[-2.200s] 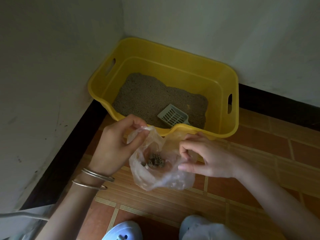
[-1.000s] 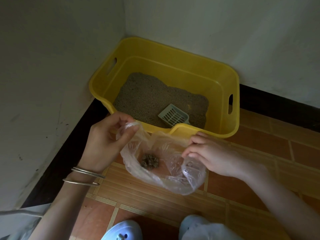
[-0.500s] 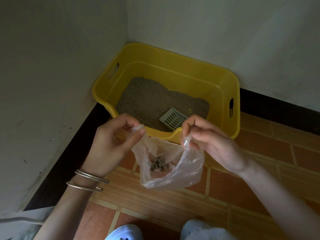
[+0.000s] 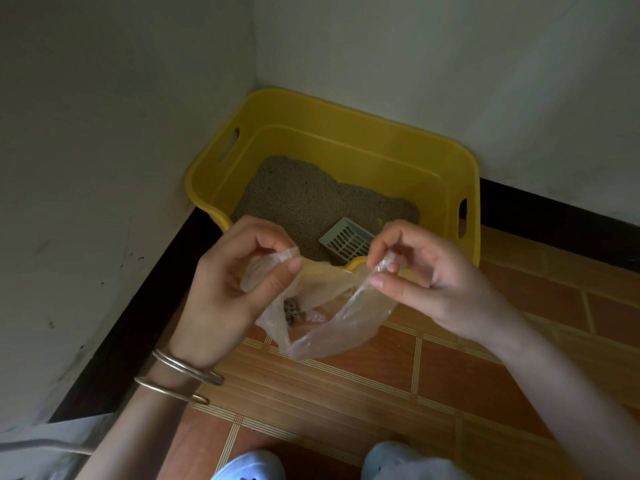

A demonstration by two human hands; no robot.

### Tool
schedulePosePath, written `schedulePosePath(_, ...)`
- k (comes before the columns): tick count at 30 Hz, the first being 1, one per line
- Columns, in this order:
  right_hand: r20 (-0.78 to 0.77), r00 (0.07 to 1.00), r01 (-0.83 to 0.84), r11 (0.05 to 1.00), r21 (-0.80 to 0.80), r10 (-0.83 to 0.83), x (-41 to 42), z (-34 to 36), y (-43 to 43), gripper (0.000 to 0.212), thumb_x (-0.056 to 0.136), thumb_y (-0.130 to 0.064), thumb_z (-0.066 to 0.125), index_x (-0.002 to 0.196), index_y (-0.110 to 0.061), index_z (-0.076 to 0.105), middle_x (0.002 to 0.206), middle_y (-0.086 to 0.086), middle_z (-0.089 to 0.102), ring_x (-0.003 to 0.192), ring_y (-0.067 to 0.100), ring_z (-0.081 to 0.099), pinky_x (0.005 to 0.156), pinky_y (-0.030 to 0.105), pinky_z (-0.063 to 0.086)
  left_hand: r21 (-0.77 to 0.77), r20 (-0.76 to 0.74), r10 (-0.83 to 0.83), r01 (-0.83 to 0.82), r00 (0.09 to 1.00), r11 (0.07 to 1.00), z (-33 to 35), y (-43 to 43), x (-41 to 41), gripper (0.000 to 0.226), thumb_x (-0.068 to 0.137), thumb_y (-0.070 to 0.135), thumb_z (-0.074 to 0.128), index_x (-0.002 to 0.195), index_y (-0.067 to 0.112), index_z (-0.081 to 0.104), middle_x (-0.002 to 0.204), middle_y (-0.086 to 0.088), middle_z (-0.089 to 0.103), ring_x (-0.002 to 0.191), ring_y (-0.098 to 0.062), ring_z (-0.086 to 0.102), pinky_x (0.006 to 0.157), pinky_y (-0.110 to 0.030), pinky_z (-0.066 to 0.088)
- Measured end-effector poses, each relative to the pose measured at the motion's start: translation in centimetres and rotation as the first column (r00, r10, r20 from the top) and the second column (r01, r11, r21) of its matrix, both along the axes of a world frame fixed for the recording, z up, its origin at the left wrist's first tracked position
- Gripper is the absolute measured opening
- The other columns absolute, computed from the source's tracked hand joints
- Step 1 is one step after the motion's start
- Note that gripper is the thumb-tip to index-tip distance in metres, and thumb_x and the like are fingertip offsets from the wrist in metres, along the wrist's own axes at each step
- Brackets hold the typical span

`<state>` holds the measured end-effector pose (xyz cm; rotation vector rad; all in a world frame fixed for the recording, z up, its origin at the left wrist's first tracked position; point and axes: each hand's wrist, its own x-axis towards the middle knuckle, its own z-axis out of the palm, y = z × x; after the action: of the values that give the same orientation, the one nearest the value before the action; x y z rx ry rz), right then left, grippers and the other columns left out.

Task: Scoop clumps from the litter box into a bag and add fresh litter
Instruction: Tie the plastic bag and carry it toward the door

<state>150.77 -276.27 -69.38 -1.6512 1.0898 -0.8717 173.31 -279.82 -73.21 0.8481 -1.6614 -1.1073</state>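
Lifting the bag (image 4: 346, 323) higher by the litter box (image 4: 346, 136), left hand (image 4: 225, 292) and right hand (image 4: 440, 282) pinch its top; tying seems next.

Both hands are held level and a little apart in front of the body, with the forearms reaching in from the lower corners of the view. The left hand (image 4: 235, 292) is turned palm-inward, one edge of the clear bag (image 4: 332, 320) is pinched between its thumb and forefinger, and two metal bangles (image 4: 183, 375) are worn on its wrist. The opposite edge is pinched between the thumb and fingertips of the right hand (image 4: 433, 282), whose remaining fingers are loosely curled.
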Motion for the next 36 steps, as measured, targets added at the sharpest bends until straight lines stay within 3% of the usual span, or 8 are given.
schedulePosePath(4, 0.023, 0.996, 0.081, 0.997, -0.012, -0.081, 0.1, -0.7, 0.1, 0.007, 0.085, -0.010, 0.059, 0.090, -0.015, 0.057, 0.077, -0.010, 0.047, 0.076, 0.015, 0.046, 0.076, 0.018, 0.040, 0.008, -0.028, 0.026, -0.026, 0.999, 1.000, 0.0, 0.3, -0.1, 0.019, 0.084, 0.045, 0.062, 0.082, 0.026, 0.060, 0.097, 0.004, 0.060, 0.094, -0.019, 0.059, 0.081, -0.032, 0.049)
schedulePosePath(10, 0.208, 0.969, 0.137, 0.991, 0.001, -0.135, 0.3, -1.2, 0.4, 0.013, 0.089, -0.003, 0.050, 0.101, -0.009, 0.048, 0.086, 0.028, 0.047, 0.086, 0.017, 0.063, 0.092, 0.028, 0.046, -0.074, -0.002, 0.073, -0.073, 0.997, 0.995, -0.4, 1.4, 0.2, 0.018, 0.085, 0.038, 0.061, 0.086, 0.020, 0.060, 0.109, 0.002, 0.060, 0.104, -0.018, 0.058, 0.087, -0.029, 0.047)
schedulePosePath(16, 0.211, 0.970, 0.114, 0.992, 0.056, -0.124, 0.7, -3.0, 0.1, 0.022, 0.090, -0.001, 0.048, 0.111, -0.006, 0.044, 0.076, 0.002, 0.040, 0.067, 0.016, 0.050, 0.086, 0.053, 0.047, 0.272, -0.239, -0.089, 0.155, 0.967, 0.950, -1.4, 1.3, -0.4, 0.026, 0.086, 0.044, 0.058, 0.091, 0.019, 0.059, 0.111, -0.007, 0.067, 0.096, -0.024, 0.065, 0.075, -0.029, 0.054)
schedulePosePath(19, 0.191, 0.975, 0.097, 0.991, 0.094, -0.113, 0.8, -3.6, 0.0, 0.028, 0.089, -0.003, 0.049, 0.116, -0.005, 0.044, 0.097, 0.013, 0.050, 0.076, 0.016, 0.055, 0.081, 0.034, 0.051, 0.291, -0.258, -0.155, 0.230, 0.954, 0.929, -2.3, 1.2, -1.1, 0.022, 0.094, 0.027, 0.051, 0.096, 0.005, 0.054, 0.099, -0.008, 0.069, 0.099, -0.023, 0.066, 0.076, -0.025, 0.052)
schedulePosePath(23, 0.046, 0.994, 0.092, 0.987, 0.131, -0.099, 0.6, -4.9, -0.2, 0.035, 0.089, -0.008, 0.050, 0.124, -0.016, 0.046, 0.116, 0.002, 0.052, 0.086, 0.014, 0.062, 0.082, 0.024, 0.049, 0.290, -0.146, -0.152, 0.189, 0.978, 0.938, -3.7, 0.6, -2.0, 0.017, 0.094, 0.019, 0.048, 0.093, 0.006, 0.058, 0.069, -0.013, 0.055, 0.062, -0.013, 0.058, 0.063, -0.017, 0.046)
schedulePosePath(27, -0.084, 0.982, 0.180, 0.979, 0.100, -0.172, 0.7, -6.6, -0.3, 0.037, 0.091, -0.001, 0.051, 0.122, -0.023, 0.050, 0.117, -0.008, 0.054, 0.080, 0.011, 0.063, 0.075, 0.025, 0.051, 0.345, -0.050, -0.168, 0.175, 0.984, 0.922, -5.2, 0.1, -2.0, 0.032, 0.091, 0.042, 0.050, 0.109, 0.021, 0.065, 0.064, -0.010, 0.045, 0.052, -0.012, 0.043, 0.052, -0.025, 0.042)
schedulePosePath(31, -0.105, 0.964, 0.255, 0.962, 0.095, -0.245, 0.8, -8.1, -0.5, 0.032, 0.089, -0.002, 0.055, 0.113, -0.023, 0.054, 0.103, -0.013, 0.060, 0.075, 0.012, 0.063, 0.066, 0.037, 0.052, 0.427, -0.059, -0.169, 0.178, 0.984, 0.886, -6.0, 0.2, -2.2, 0.027, 0.095, 0.027, 0.041, 0.109, 0.019, 0.062, 0.062, 0.005, 0.047, 0.055, -0.014, 0.040, 0.053, -0.021, 0.035)
schedulePosePath(36, 0.006, 0.962, 0.271, 0.956, 0.109, -0.273, 1.0, -8.8, -0.9, 0.025, 0.087, -0.003, 0.058, 0.094, -0.023, 0.047, 0.092, 0.005, 0.065, 0.072, 0.014, 0.065, 0.065, 0.029, 0.049, 0.540, -0.206, -0.153, 0.242, 0.967, 0.806, -6.6, 0.3, -2.9, 0.019, 0.089, 0.019, 0.043, 0.105, 0.008, 0.042, 0.057, 0.004, 0.051, 0.047, -0.009, 0.036, 0.047, -0.015, 0.033)
